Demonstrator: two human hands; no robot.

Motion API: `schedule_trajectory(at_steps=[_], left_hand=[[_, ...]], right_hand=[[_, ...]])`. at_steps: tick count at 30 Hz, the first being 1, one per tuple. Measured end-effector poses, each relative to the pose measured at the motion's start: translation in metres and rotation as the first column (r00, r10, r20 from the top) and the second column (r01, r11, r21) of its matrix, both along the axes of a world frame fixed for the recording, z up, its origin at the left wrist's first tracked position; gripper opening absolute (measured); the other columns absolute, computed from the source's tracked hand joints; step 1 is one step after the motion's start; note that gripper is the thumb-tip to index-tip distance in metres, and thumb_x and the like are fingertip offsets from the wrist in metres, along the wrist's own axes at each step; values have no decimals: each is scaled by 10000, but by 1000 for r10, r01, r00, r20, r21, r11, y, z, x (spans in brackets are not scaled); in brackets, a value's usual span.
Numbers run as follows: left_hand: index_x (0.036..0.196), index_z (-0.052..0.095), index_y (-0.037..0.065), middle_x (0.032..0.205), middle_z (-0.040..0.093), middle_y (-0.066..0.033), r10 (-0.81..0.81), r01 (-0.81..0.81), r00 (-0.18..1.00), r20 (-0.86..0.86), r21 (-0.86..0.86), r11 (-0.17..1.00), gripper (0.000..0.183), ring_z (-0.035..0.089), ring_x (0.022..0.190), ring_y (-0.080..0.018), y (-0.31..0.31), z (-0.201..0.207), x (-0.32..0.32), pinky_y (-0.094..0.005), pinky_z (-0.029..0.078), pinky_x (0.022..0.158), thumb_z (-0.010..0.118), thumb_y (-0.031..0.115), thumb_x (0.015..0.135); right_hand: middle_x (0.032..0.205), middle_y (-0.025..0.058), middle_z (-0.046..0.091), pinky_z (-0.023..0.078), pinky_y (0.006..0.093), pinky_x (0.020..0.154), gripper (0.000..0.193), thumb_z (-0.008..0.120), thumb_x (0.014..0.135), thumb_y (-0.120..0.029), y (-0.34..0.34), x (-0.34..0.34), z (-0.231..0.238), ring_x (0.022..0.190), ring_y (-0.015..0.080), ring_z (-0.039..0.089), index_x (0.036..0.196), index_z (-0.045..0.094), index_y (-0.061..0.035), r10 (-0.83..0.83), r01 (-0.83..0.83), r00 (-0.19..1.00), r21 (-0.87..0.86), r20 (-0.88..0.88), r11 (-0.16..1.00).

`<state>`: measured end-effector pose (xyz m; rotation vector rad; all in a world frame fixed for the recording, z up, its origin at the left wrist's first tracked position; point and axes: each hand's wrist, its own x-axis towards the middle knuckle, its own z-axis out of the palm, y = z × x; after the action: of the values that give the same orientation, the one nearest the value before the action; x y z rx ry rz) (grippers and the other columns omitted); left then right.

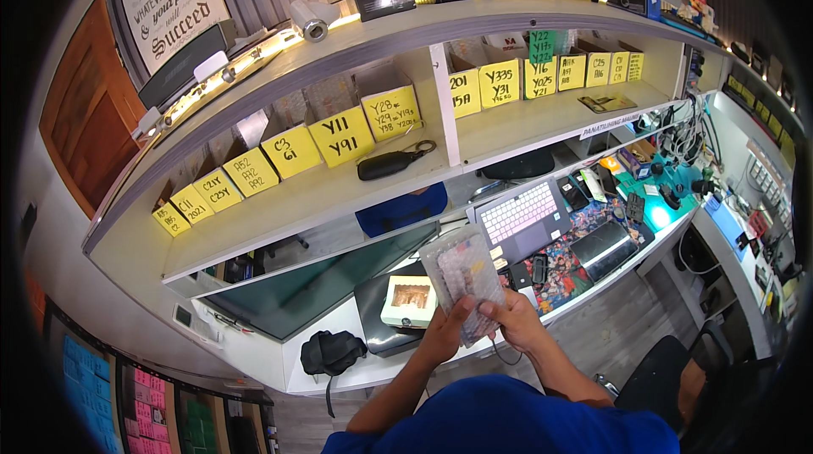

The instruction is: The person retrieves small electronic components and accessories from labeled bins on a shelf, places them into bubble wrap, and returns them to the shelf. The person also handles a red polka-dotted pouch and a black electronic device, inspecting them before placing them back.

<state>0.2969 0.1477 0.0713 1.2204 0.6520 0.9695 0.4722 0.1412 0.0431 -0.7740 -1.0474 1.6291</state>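
Note:
A flat packet of clear bubble wrap [464, 272] is held up over the desk's front edge, its far end tilted a little left. What lies inside the wrap is too blurred to tell. My left hand [444, 334] pinches its near left side, thumb on top. The near right side is gripped by my right hand [518, 323], also with the thumb on top. Just left of the packet, beyond my left hand, sits a small cream box [407, 300] with a window in its top. Beneath my right hand a thin dark cord [508, 359] hangs down.
Yellow-labelled bins [341, 137] line the shelf above the desk, with a black key pouch [388, 165] before them. An open laptop [523, 221], a dark tablet [603, 251] and phones lie to the right. A large dark screen [318, 280] and black bag [332, 354] are left.

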Motion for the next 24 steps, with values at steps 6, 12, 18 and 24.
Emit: schedule_trajectory(at_steps=[6, 12, 18, 24], left_hand=[[1229, 653, 11, 1134, 714, -126, 544, -416, 839, 27, 677, 607, 388, 636, 1078, -210, 35, 77, -44, -380, 466, 979, 566, 330, 1026], [1211, 668, 50, 964, 718, -91, 916, -323, 349, -198, 892, 316, 337, 634, 816, -208, 139, 187, -107, -331, 494, 803, 678, 282, 967], [1078, 683, 108, 865, 724, -140, 960, 234, -137, -245, 934, 271, 369, 700, 829, -360, 205, 218, -139, -460, 504, 831, 730, 415, 878], [1055, 683, 114, 839, 722, -157, 947, 328, -215, -238, 896, 299, 369, 704, 846, -332, 215, 225, -142, -450, 500, 808, 727, 433, 876]], right_hand=[[931, 40, 695, 502, 253, 557, 393, 725, 945, -339, 10, 8, -11, 731, 118, 655, 1168, 642, -26, -38, 39, 994, 15, -100, 999], [958, 44, 700, 498, 253, 558, 445, 734, 933, -376, 22, 5, -14, 731, 128, 666, 1172, 622, -18, 9, -11, 993, -21, -116, 1000], [923, 58, 693, 504, 251, 518, 421, 763, 911, -329, 21, -7, -1, 707, 141, 671, 1127, 622, 4, 48, -50, 996, -30, -79, 998], [917, 50, 695, 501, 252, 518, 422, 773, 901, -338, 24, -10, -4, 701, 141, 668, 1121, 636, -5, 40, -40, 999, -19, -34, 999]])
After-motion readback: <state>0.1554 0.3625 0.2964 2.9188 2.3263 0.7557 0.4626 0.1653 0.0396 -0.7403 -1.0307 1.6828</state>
